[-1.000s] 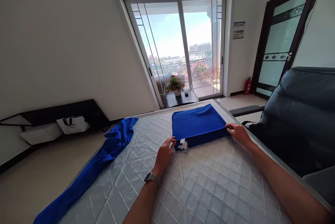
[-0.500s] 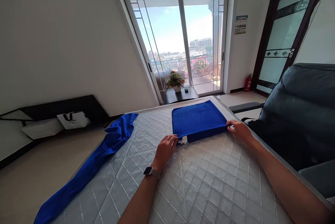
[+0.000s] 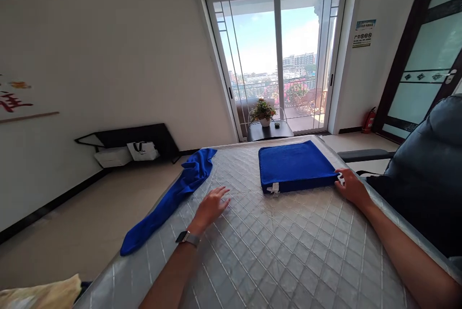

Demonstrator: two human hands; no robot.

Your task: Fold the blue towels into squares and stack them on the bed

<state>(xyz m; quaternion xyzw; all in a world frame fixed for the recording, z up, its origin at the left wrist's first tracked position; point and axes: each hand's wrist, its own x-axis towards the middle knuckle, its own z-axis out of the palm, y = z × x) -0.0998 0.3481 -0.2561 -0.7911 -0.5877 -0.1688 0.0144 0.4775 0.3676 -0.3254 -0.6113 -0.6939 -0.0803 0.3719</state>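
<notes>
A square blue cushion (image 3: 296, 162) lies flat on the grey quilted mattress (image 3: 274, 241), with white tags at its near left corner. My right hand (image 3: 352, 186) pinches the cushion's near right corner between thumb and fingers. Fingers apart and holding nothing, my left hand (image 3: 212, 207) hovers over the mattress, between the cushion and a long crumpled blue cloth (image 3: 169, 198). That cloth runs along the mattress's left edge. A watch is on my left wrist.
Beyond the mattress, a dark chair (image 3: 270, 131) bears a potted plant (image 3: 264, 111) before a sliding glass door. A black armchair (image 3: 426, 169) stands at the right. White bags (image 3: 142, 151) lie by the left wall, and a yellowish cloth (image 3: 43, 294) is at the bottom left.
My left hand has let go of the cushion's near left corner, moved left and opened. My right hand stays at the right corner. The view has turned left.
</notes>
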